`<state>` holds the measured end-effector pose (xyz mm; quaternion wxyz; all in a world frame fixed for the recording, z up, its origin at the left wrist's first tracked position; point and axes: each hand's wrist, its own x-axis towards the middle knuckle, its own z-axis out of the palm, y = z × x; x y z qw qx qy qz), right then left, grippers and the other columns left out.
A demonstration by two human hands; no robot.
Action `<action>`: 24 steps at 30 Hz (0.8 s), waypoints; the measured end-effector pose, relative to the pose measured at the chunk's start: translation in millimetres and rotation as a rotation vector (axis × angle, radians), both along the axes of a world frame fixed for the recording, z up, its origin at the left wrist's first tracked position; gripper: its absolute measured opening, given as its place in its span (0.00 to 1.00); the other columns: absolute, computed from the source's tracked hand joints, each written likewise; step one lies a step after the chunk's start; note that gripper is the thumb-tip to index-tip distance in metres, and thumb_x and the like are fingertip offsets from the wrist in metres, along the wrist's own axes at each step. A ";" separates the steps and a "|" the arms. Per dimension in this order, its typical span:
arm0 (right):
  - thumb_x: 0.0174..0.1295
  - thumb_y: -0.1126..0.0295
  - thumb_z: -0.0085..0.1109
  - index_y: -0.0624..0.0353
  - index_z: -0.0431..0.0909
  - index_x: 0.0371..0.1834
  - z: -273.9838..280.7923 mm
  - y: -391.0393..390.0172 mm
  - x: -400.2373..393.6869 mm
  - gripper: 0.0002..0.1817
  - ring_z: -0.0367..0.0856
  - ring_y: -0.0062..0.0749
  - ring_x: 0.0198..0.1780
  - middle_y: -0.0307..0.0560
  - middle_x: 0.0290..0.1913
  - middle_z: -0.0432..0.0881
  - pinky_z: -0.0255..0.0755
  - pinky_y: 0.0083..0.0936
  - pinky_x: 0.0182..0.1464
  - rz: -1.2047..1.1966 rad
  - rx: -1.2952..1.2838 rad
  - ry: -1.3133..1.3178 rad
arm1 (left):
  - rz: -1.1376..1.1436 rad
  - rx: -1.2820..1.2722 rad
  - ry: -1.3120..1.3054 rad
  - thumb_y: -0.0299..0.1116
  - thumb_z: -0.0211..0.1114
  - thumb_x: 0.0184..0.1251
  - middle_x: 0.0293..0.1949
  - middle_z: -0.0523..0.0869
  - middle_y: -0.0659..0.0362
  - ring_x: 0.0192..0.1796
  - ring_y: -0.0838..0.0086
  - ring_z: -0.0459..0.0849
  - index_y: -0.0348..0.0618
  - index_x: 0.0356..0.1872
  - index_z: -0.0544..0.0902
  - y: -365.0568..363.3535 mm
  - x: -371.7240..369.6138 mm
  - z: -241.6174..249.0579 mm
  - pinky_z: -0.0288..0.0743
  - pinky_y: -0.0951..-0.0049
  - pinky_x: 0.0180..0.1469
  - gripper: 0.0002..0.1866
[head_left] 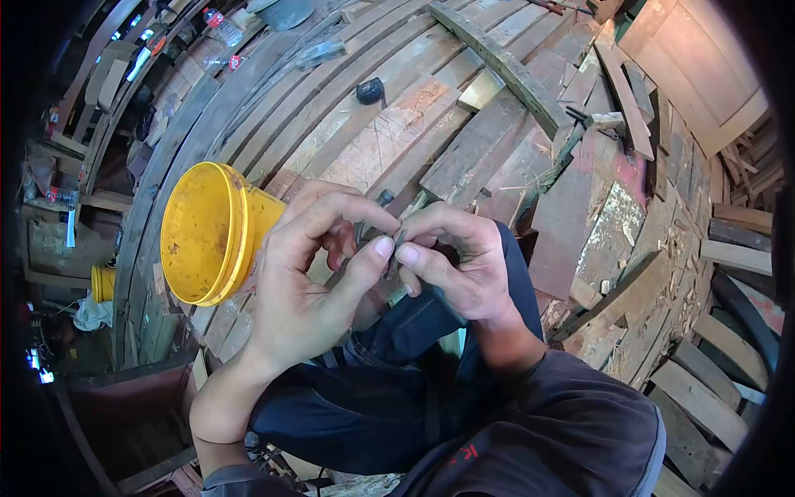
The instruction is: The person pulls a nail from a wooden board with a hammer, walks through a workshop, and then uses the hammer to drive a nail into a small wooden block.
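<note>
My left hand (310,265) and my right hand (464,263) meet in front of my lap, fingertips pinched together. Between the thumbs and index fingers is a small, thin dark piece (396,248), too small to name and mostly covered by the fingers. Both hands appear to touch it. Just left of my left hand, a yellow bucket (242,236) is tilted with its open mouth towards the left. Behind the hands lie wooden boards (397,137), and part of a dark tool-like object (385,197) shows above my left fingers.
A black rounded object (370,91) sits on the slatted plank floor. A long timber (497,66) lies across the boards at the back. Wood offcuts (712,373) are piled at the right, near a wooden panel (696,66). Plastic bottles (222,26) lie at the upper left.
</note>
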<state>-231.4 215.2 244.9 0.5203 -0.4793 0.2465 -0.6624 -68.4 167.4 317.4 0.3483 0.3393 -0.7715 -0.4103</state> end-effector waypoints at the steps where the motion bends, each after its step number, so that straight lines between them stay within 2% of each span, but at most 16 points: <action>1: 0.67 0.79 0.55 0.65 0.77 0.42 -1.1 -0.5 0.1 0.03 0.75 0.13 0.25 0.41 0.32 0.81 0.68 0.15 0.26 -0.009 -0.007 0.006 | -0.002 0.008 0.010 0.27 0.68 0.59 0.38 0.78 0.62 0.31 0.85 0.71 0.42 0.40 0.85 -0.5 0.0 -0.8 0.66 0.84 0.33 0.08; 5: 0.67 0.79 0.55 0.65 0.77 0.41 0.6 -0.4 -0.8 0.03 0.74 0.13 0.25 0.41 0.31 0.82 0.68 0.15 0.25 -0.017 0.002 0.033 | 0.012 0.048 0.023 0.28 0.69 0.59 0.39 0.77 0.63 0.31 0.85 0.70 0.43 0.42 0.85 -0.1 -0.7 0.5 0.65 0.85 0.32 0.09; 14: 0.68 0.77 0.55 0.65 0.76 0.42 1.4 1.5 -0.2 0.03 0.74 0.12 0.24 0.41 0.31 0.81 0.67 0.14 0.24 -0.005 0.018 0.015 | -0.021 -0.071 0.040 0.28 0.70 0.58 0.38 0.78 0.63 0.31 0.85 0.70 0.44 0.41 0.86 -3.7 0.6 -7.1 0.63 0.85 0.31 0.10; 17: 0.68 0.78 0.55 0.65 0.75 0.42 -0.1 1.5 0.3 0.03 0.74 0.12 0.24 0.41 0.31 0.81 0.67 0.14 0.24 0.001 0.019 0.010 | 0.021 -0.014 0.042 0.28 0.70 0.57 0.38 0.78 0.63 0.31 0.85 0.70 0.44 0.41 0.86 -0.6 -2.7 -0.3 0.63 0.84 0.30 0.10; 20: 0.68 0.78 0.55 0.64 0.75 0.42 0.2 2.0 1.0 0.03 0.74 0.12 0.24 0.41 0.31 0.81 0.67 0.14 0.24 -0.002 0.018 0.004 | -0.092 -0.027 -0.081 0.20 0.65 0.60 0.43 0.71 0.60 0.39 0.84 0.73 0.38 0.42 0.81 -2.7 4.8 2.5 0.68 0.84 0.39 0.09; 24: 0.68 0.77 0.55 0.64 0.75 0.42 0.9 0.9 0.9 0.03 0.73 0.12 0.23 0.42 0.31 0.81 0.67 0.14 0.24 -0.010 0.003 0.024 | -0.076 -0.004 -0.058 0.20 0.66 0.60 0.43 0.71 0.61 0.40 0.83 0.71 0.39 0.42 0.82 -2.2 3.3 2.1 0.66 0.83 0.41 0.09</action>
